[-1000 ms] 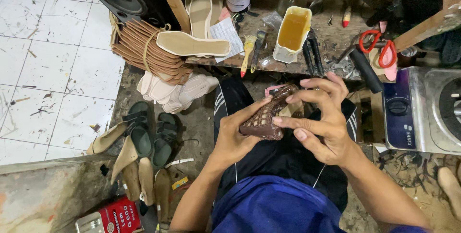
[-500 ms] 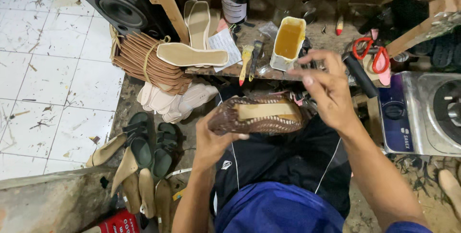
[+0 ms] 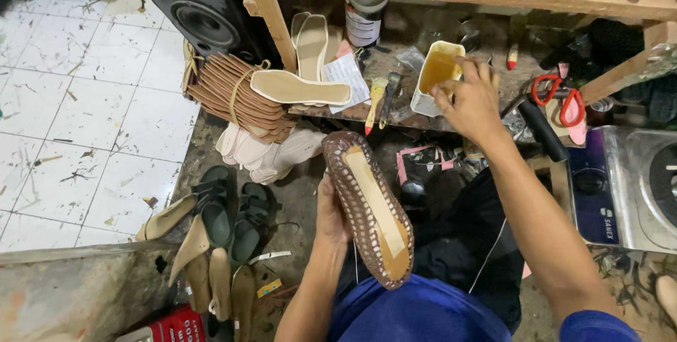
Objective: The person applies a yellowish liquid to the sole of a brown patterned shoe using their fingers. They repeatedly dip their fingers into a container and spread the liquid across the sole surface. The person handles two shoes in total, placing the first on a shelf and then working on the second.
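Observation:
My left hand (image 3: 331, 216) grips a brown woven shoe upper (image 3: 367, 204) turned sole side up, with a tan insole board showing along its middle. It is held over my lap. My right hand (image 3: 471, 99) is stretched forward to a white tub of amber glue (image 3: 434, 74) on the low wooden bench, fingers at the tub's rim. Whether those fingers hold a brush or anything else is hidden.
A beige insole (image 3: 300, 89) lies on a bundle of brown soles (image 3: 229, 99). Red scissors (image 3: 560, 95), a tin (image 3: 365, 17) and small tools crowd the bench. A black speaker (image 3: 197, 10) stands behind. Dark sandals (image 3: 236, 218) and loose soles lie on the floor, a metal appliance (image 3: 635, 187) at right.
My right hand has left the shoe and reached forward to the glue tub. The left hand has swung the shoe from crosswise to lengthwise, sole up.

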`<move>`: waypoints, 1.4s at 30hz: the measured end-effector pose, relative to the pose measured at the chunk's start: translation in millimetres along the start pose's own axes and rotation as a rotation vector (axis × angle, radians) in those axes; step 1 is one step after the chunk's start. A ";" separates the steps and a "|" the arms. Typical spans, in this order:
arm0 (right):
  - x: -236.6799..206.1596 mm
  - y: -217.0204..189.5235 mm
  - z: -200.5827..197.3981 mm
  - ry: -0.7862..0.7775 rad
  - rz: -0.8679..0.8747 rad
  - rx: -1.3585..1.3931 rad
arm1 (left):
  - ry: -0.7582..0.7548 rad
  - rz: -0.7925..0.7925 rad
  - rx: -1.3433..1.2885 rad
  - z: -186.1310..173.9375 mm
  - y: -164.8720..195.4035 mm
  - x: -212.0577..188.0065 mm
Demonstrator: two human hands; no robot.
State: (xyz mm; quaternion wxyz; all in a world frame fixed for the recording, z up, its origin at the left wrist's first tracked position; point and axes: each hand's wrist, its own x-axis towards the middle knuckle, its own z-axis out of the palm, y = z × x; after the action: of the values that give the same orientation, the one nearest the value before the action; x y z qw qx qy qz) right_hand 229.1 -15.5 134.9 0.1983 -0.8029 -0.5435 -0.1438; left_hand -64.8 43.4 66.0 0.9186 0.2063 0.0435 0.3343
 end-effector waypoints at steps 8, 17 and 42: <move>-65.6 -74.7 -88.9 0.184 0.016 0.890 | 0.077 0.093 0.133 22.4 -20.8 5.3; -94.7 -134.6 -105.5 0.085 -0.078 0.787 | 0.111 0.160 0.254 23.4 -36.6 4.5; -91.2 -120.9 -115.7 0.170 -0.155 0.184 | 0.091 0.030 0.207 50.1 -13.7 -0.6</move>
State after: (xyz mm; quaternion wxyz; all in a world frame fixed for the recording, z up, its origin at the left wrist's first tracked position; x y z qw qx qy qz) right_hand 81.3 -104.9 215.6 0.3046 -0.7219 -0.5960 -0.1758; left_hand -46.1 16.1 106.0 0.8843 0.2855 0.1164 0.3507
